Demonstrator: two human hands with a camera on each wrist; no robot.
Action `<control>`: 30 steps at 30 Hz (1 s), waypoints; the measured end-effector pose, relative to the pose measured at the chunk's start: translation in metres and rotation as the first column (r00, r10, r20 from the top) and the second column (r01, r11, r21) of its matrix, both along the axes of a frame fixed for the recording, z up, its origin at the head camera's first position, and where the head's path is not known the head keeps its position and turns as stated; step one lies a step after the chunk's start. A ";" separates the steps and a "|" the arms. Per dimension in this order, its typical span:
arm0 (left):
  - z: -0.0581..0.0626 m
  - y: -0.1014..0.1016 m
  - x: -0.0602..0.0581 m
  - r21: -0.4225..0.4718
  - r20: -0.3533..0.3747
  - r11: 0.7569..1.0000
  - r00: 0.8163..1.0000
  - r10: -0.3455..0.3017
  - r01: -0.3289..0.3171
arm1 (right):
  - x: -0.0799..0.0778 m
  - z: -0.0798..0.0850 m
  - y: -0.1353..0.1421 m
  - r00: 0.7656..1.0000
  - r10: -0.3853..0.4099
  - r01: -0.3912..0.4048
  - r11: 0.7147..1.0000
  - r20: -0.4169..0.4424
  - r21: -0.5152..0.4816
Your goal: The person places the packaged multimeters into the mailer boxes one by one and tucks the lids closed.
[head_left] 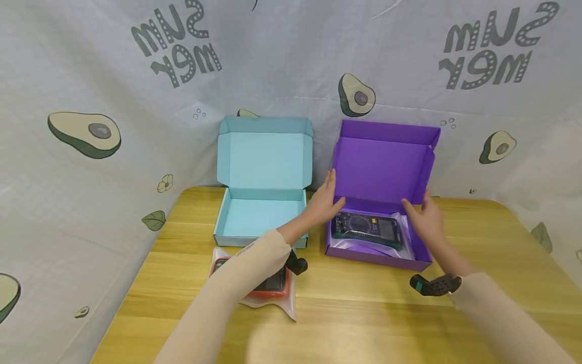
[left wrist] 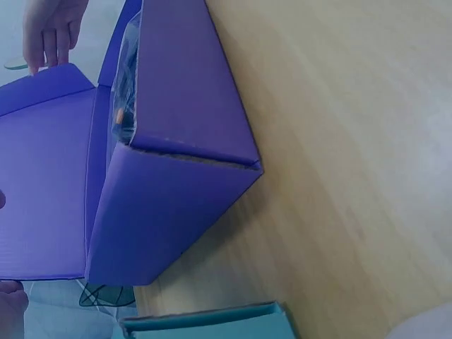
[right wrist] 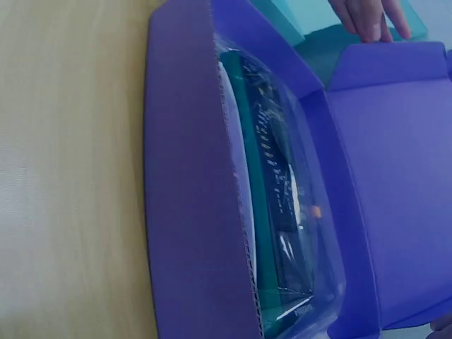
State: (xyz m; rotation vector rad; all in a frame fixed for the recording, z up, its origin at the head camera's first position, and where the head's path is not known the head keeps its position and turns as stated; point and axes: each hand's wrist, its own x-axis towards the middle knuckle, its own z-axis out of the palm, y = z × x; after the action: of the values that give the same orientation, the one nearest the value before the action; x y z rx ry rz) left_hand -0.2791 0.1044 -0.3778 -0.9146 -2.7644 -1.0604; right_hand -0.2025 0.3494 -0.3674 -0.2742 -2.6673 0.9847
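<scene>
An open purple cardboard box (head_left: 377, 259) has its lid (head_left: 379, 172) raised at the back. Inside lies a black-and-green multimeter (head_left: 366, 226) in a clear plastic bag. At the lid's left side is my left hand (head_left: 322, 201), fingers extended upward and thumb spread toward the box. My right hand (head_left: 426, 218) is at the right side, thumb and fingers apart around the lower lid edge. In the left wrist view, the right hand's fingers (left wrist: 56, 42) reach down to a lid flap. The right wrist view shows the left hand's fingertips (right wrist: 371, 28) right at the opposite flap.
Left of the purple box stands an open light-blue box (head_left: 261, 215) with nothing inside. A bagged red-and-black device (head_left: 275, 285) lies in front of it, partly hidden by my left sleeve. Behind the wooden table (head_left: 354, 313) hangs a white avocado-print cloth (head_left: 282, 65).
</scene>
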 end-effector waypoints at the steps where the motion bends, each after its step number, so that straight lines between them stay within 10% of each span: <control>1: 0.000 0.001 0.001 -0.001 -0.004 1.000 1.000 -0.013 0.013 | 0.001 0.000 -0.001 1.000 0.003 -0.004 1.000 0.012 0.008; 21: -0.008 -0.013 0.013 0.191 0.128 0.982 0.992 -0.013 -0.012 | 0.015 -0.002 0.009 1.000 0.010 -0.011 0.956 -0.006 -0.293; 30: -0.003 -0.025 0.011 0.259 0.257 0.965 0.966 -0.021 -0.048 | 0.021 -0.012 0.029 0.962 0.190 -0.268 0.795 -0.197 -0.544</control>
State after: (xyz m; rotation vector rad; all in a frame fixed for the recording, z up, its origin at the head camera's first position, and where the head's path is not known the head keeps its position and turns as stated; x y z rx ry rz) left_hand -0.2679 0.0790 -0.3806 -0.7687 -2.7182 -1.6032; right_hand -0.1812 0.3783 -0.3797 0.0082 -2.2556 1.8047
